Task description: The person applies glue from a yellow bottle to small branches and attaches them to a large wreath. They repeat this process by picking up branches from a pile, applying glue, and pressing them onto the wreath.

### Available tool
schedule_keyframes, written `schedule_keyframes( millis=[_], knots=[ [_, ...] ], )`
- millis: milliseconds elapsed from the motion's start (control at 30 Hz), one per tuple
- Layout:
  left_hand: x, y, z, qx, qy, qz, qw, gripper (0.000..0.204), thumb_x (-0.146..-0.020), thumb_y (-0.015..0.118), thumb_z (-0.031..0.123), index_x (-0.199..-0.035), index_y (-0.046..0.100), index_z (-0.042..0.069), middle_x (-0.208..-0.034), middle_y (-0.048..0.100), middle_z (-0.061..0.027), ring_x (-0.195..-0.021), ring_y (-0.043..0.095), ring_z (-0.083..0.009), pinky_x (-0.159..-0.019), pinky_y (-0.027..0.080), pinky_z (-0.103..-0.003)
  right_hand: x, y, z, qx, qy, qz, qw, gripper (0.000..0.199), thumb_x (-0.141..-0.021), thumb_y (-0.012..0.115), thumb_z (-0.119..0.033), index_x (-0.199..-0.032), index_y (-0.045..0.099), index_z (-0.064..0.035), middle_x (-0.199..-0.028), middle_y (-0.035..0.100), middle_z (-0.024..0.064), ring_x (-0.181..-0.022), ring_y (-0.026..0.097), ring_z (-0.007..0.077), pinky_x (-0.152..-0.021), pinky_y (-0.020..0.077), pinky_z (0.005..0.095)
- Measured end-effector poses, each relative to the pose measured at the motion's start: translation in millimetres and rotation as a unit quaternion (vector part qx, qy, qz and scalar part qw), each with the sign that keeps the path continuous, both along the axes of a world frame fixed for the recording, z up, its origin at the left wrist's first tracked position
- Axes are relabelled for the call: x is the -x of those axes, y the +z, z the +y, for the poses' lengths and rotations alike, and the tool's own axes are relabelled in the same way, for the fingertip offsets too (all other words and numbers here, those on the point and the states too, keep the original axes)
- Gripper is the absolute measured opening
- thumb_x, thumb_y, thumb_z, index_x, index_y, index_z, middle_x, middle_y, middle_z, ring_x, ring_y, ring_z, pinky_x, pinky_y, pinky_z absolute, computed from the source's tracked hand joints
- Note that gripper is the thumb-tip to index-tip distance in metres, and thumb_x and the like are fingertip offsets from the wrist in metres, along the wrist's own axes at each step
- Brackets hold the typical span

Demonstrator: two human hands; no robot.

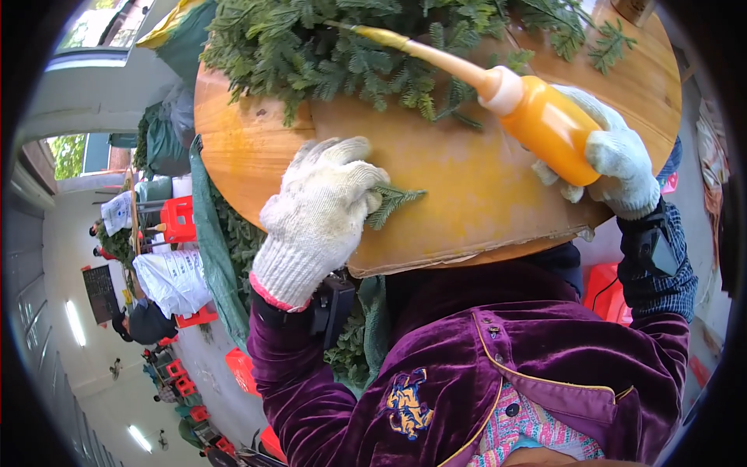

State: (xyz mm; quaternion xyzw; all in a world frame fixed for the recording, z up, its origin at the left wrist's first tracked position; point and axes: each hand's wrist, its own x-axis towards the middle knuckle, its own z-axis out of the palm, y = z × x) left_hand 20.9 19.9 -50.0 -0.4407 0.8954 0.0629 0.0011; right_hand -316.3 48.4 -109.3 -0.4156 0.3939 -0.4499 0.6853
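A white knit glove covers my left hand [320, 204], whose fingers are closed on a small green fir sprig [397, 204] above the cardboard sheet [459, 222]. The sprig's tip points right. My right hand [620, 159], also gloved, wraps around a squeeze bottle [551, 124] filled with orange-yellow liquid. Tilted, the bottle aims its long nozzle up and left, over a heap of fir branches [327, 58]. Its thin tip is coated in yellow. The two hands are well apart.
Yellow stains mark the cardboard on the round wooden table [233, 144]. Loose fir twigs [611, 47] and a brown cylindrical object [634, 9] lie at the far right. A green sack [214, 249] with more branches stands left. Red stools [179, 220] and other people are beyond.
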Motion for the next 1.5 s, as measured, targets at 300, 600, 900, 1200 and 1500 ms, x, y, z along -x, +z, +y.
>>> schedule_keyframes(
  millis=[300, 600, 900, 1200, 1500],
  knots=[
    [-14.6, -55.4, 6.2, 0.046, 0.086, 0.221, 0.97, 0.046, -0.073, 0.078, 0.007, -0.118, 0.07, 0.005, -0.124, 0.068, -0.0158, -0.118, 0.062, -0.0359, -0.103, 0.047, -0.046, 25.3, 6.8, 27.4, 0.074, -0.004, 0.221, 0.972, 0.097, -0.069, 0.084, -0.048, -0.143, 0.05, 0.0047, -0.123, 0.065, 0.0144, -0.102, 0.068, 0.0212, -0.084, 0.0542, 0.0307],
    [-12.4, -61.5, -6.8, 0.125, -0.022, 0.214, 0.969, 0.05, -0.068, 0.082, 0.011, -0.116, 0.069, 0.004, -0.116, 0.071, -0.0163, -0.11, 0.064, -0.0381, -0.097, 0.048, -0.047, 27.9, 17.3, 40.4, 0.2, 0.076, 0.384, 0.898, 0.085, -0.071, 0.086, -0.04, -0.137, 0.057, 0.0056, -0.131, 0.063, 0.0179, -0.121, 0.062, 0.027, -0.105, 0.0456, 0.0369],
    [-0.6, -52.8, 13.6, 0.185, 0.106, 0.185, 0.959, 0.037, -0.068, 0.084, 0.016, -0.103, 0.071, 0.01, -0.097, 0.071, -0.0075, -0.095, 0.066, -0.0285, -0.103, 0.043, -0.052, 23.7, 24.5, 40.5, 0.207, 0.088, 0.389, 0.893, 0.08, -0.071, 0.084, -0.037, -0.135, 0.059, 0.0051, -0.128, 0.065, 0.0171, -0.118, 0.063, 0.0265, -0.104, 0.0466, 0.0365],
    [-6.4, -64.8, 14.4, 0.232, 0.08, 0.131, 0.96, 0.029, -0.072, 0.084, 0.018, -0.099, 0.074, 0.016, -0.093, 0.072, -0.0021, -0.093, 0.068, -0.0239, -0.11, 0.036, -0.055, 17.3, 22.2, 33.3, 0.244, 0.089, 0.423, 0.868, 0.078, -0.073, 0.084, -0.036, -0.135, 0.059, 0.0043, -0.129, 0.064, 0.0164, -0.119, 0.063, 0.0259, -0.104, 0.0463, 0.0365],
    [-2.8, -76.8, 15.9, 0.181, 0.103, 0.23, 0.951, 0.035, -0.076, 0.082, 0.011, -0.11, 0.075, 0.014, -0.105, 0.075, -0.0046, -0.102, 0.07, -0.0232, -0.11, 0.038, -0.056, 11.6, 24.7, 39.7, 0.176, 0.068, 0.389, 0.902, 0.079, -0.075, 0.083, -0.038, -0.136, 0.058, 0.0045, -0.131, 0.064, 0.017, -0.12, 0.062, 0.0261, -0.105, 0.0456, 0.0368]
  ],
)
